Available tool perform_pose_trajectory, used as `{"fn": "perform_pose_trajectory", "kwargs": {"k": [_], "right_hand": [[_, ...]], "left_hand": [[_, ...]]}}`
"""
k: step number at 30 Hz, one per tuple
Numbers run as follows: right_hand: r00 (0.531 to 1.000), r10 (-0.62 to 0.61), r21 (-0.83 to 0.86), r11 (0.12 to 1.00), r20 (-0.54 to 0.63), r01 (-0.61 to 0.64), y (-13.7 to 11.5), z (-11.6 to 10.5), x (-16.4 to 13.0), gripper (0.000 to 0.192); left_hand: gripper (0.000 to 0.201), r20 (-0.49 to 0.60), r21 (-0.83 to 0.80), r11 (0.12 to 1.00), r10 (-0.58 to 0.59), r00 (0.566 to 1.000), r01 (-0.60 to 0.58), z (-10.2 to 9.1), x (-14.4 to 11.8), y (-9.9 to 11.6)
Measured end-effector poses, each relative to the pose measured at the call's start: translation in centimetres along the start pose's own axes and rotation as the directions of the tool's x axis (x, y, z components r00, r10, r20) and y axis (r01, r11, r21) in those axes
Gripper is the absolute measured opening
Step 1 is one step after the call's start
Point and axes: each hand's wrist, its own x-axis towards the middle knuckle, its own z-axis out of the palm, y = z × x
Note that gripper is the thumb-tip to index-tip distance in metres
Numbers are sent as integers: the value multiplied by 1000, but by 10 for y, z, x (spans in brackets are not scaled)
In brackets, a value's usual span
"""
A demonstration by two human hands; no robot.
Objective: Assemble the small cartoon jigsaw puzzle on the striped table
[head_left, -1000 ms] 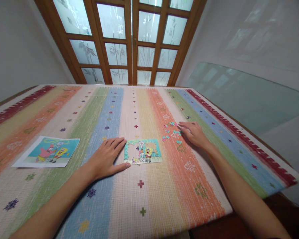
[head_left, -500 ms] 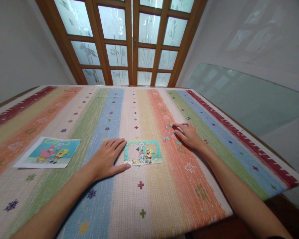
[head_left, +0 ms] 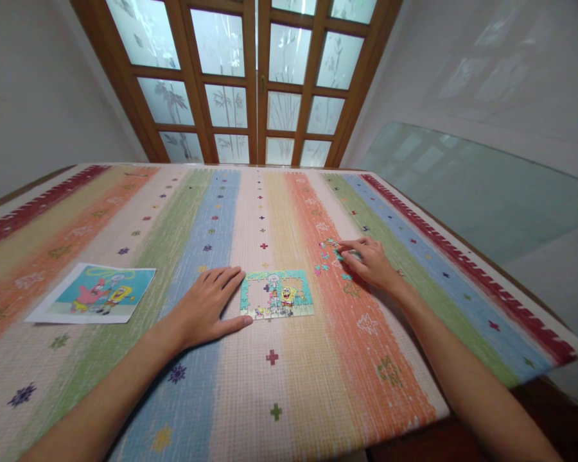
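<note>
The left hand (head_left: pixel 206 307) lies flat on the desk (head_left: pixel 318 385), palm down. Its fingers are spread out and straight, so it is wide open. It holds nothing. The fingertips and thumb touch the left edge of the puzzle (head_left: pixel 276 294), as if pressing beside it.

The puzzle is a small rectangle near the middle of the desk, on the pale stripe of the striped cloth (head_left: pixel 125 224). It has a blue-green border and cartoon figures at the bottom. A bare patch shows inside it on the left, where bits are missing.

The right hand (head_left: pixel 370 262) is on the orange stripe, to the right of the puzzle and a little farther away. Its fingers are curled and bent together, with the tips down on the loose pieces (head_left: pixel 328 255). It looks like it is pinching one small piece, but the piece is too tiny to be sure. The loose pieces are scattered just beside the fingertips, between the hand and the puzzle.

A picture sheet (head_left: pixel 95 294) with the same cartoon figures lies flat at the left side of the desk, well apart from both hands.

Behind the desk stands a wooden door (head_left: pixel 255 83) with frosted glass panes.
</note>
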Motion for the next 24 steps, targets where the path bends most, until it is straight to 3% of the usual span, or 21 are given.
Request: {"fn": "perform_pose_trajectory", "kwargs": {"k": [5,10,17,24], "right_hand": [[999,-29,7,1000,-17,29,-5,3,2,37],[989,-137,-15,990,61,138,-17,10,6,39],[987,-117,-130,983,114,131,-29,16,11,42],[991,-115,-131,984,75,124,-33,22,13,44]], "left_hand": [[77,4,-14,1000,-6,1000,6,-1,1,1],[77,-13,-40,999,-6,1000,6,0,0,1],[78,-7,3,1000,4,1000,-4,0,1,1],[77,-7,-34,999,-6,1000,6,-1,1,2]]}}
